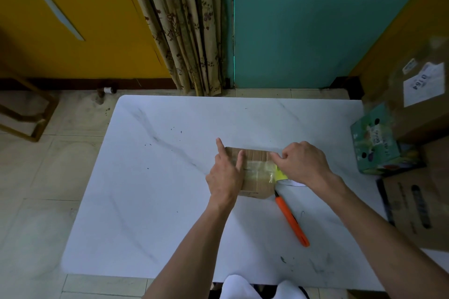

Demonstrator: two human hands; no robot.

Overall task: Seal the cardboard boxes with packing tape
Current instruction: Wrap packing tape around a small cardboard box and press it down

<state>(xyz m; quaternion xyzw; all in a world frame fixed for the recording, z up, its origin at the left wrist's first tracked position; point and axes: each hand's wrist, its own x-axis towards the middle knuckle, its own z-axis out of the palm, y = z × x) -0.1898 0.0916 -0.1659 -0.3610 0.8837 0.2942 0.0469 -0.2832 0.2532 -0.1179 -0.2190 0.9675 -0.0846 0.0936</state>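
A small brown cardboard box lies flat near the middle of the white marble-look table. Clear packing tape runs across its top. My left hand rests on the box's left end with straight fingers pressing down. My right hand is at the box's right end, fingers curled, pinching the tape's edge. A tape roll with a yellow-green core sits partly hidden under my right hand.
An orange utility knife lies on the table just right of the box. Larger cardboard boxes and a green printed carton are stacked at the right edge. A wooden frame stands on the floor at left.
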